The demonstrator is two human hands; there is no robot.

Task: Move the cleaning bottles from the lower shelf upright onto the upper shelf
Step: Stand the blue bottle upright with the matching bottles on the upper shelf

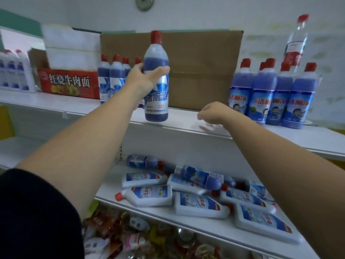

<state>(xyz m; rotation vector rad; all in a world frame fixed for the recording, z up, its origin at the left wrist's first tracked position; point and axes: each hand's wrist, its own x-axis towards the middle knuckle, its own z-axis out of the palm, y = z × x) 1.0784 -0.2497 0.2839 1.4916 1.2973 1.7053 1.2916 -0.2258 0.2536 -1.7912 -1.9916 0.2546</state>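
One toilet-cleaner bottle (pixel 156 101) is upright in your left hand (pixel 147 77), fingers (pixel 139 67) wrapped round its middle so the base meets the upper shelf (pixel 177 119) flat; your right hand (pixel 212 112) hangs loose, empty.

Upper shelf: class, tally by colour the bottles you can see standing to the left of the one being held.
Blue toilet-cleaner bottles: 4
White blue-labelled bottles: 3
Total: 7
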